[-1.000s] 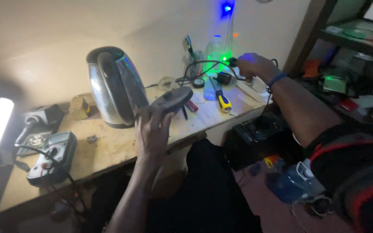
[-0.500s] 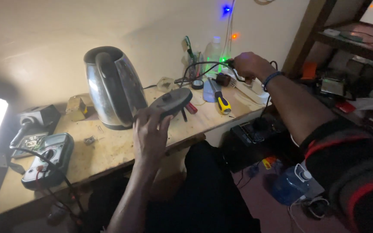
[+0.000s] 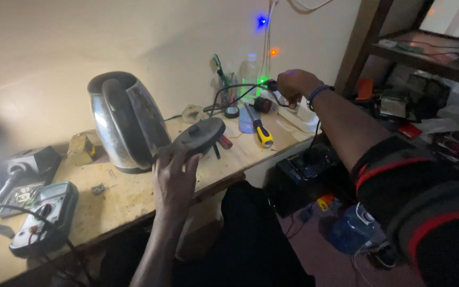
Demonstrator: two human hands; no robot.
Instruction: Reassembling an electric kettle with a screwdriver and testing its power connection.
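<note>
Wooden surface [image 3: 128,196] set against a pale wall, dimly lit, with coloured indicator lights above and cluttered shelving to the right. A steel kettle [image 3: 126,122] stands upright near the middle of the surface. The left hand [image 3: 173,178], just right of the kettle, grips a round dark kettle base [image 3: 200,135] by its edge, tilted above the surface. The right hand [image 3: 296,85], far right of the kettle, is closed around a black plug [image 3: 272,85] above a white power strip [image 3: 298,114]. Between kettle and strip: a yellow-handled screwdriver [image 3: 261,133], a roll of tape [image 3: 232,111]. Left of the kettle: a multimeter [image 3: 41,215] with a lead, and a small block [image 3: 83,146].
</note>
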